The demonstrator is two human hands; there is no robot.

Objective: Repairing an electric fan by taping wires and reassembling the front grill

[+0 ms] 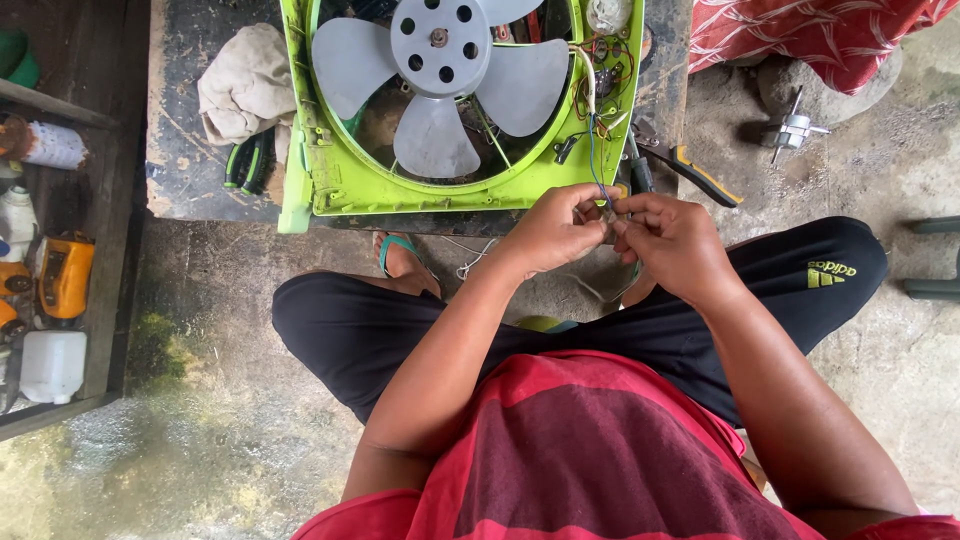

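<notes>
The thin wires (598, 160), blue among them, run down from the wiring bundle at the fan housing's 3 o'clock side to the low workbench's near edge, where both hands meet on their free ends. The left hand (555, 230) has its fingers closed, pinching the wire ends between thumb and fingertips; the right hand (672, 240) is likewise closed, its fingertips pressed on the same ends from the 3 o'clock side, so the two hands touch. Judging by this, the work is partway: the lime-green fan housing (330, 185) already lies flat and open on the dark workbench (185, 150), its grey blades (440, 75) bare with no grille over them, and the wire ends are in hand, while the bundle hangs loose outside the housing and nothing is closed up yet; whether the ends are already joined I cannot tell, since the fingers hide them. At 9 o'clock of the housing lie a crumpled beige rag (245, 85) and green-handled pliers (250, 160); at its 4 o'clock corner rests a yellow-and-black-handled tool (700, 172). A small metal motor part (793, 130) sits on the concrete floor at 2 o'clock of the hands. Far to 9 o'clock, a wooden shelf box (105, 300) holds white plastic bottles (52, 365), an orange object (65, 275) and a paper-wrapped roll (52, 145).
</notes>
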